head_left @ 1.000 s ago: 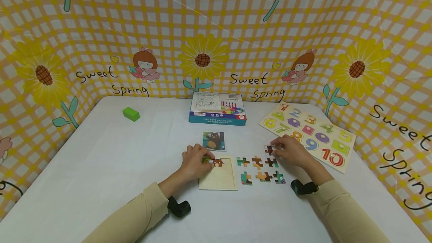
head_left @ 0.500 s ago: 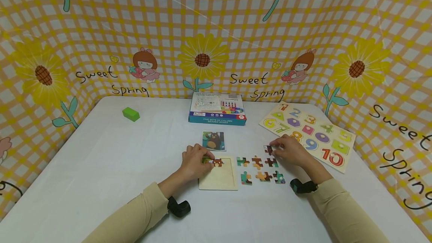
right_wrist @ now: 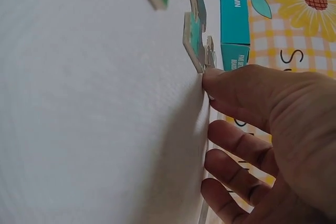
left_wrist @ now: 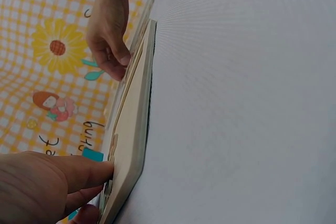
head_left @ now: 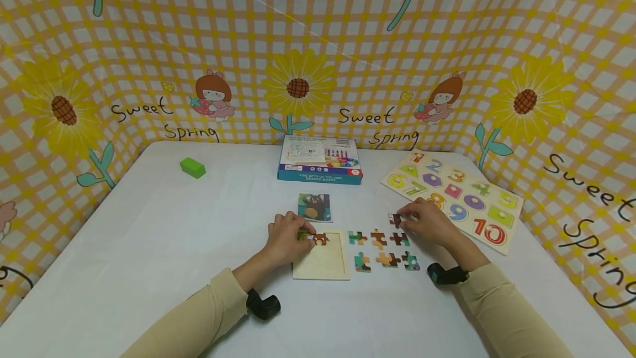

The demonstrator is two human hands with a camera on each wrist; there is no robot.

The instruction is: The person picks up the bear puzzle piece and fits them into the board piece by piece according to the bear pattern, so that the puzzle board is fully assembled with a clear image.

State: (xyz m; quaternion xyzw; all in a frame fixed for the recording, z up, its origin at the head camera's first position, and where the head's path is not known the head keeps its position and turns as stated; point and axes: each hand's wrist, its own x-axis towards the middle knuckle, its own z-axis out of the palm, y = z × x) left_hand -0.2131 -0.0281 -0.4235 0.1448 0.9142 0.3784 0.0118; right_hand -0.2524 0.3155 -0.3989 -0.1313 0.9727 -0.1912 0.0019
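Block (head_left: 192, 168), plain green, lies near the far left corner of the white-covered desk (head_left: 149, 236). Next comes the left hand (head_left: 290, 239), a black device (head_left: 265, 306) at its wrist, reaching over the far left corner of a pale wooden tray (head_left: 320, 267). Its thumb and fingers are bent together and touch the pieces there; whether they pinch or only press, I cannot tell. The tray sits about midway between the desk's left and right edges. A brown bear-face piece (head_left: 320, 240) lies against its far edge, with some green just left of it, partly hidden by the fingers. Beyond the tray lies a bear picture card (head_left: 318, 209), and at the middle of the desk's far edge, a bead box (head_left: 319, 176). Right of the tray, six loose pieces (head_left: 388, 260) lie in two rows of three. Just beyond them the right hand (head_left: 426, 220) pinches a dark brown piece (head_left: 395, 221) between thumb and forefinger, other fingers bent and apart. A number board (head_left: 491, 204) slants along the desk's right edge.
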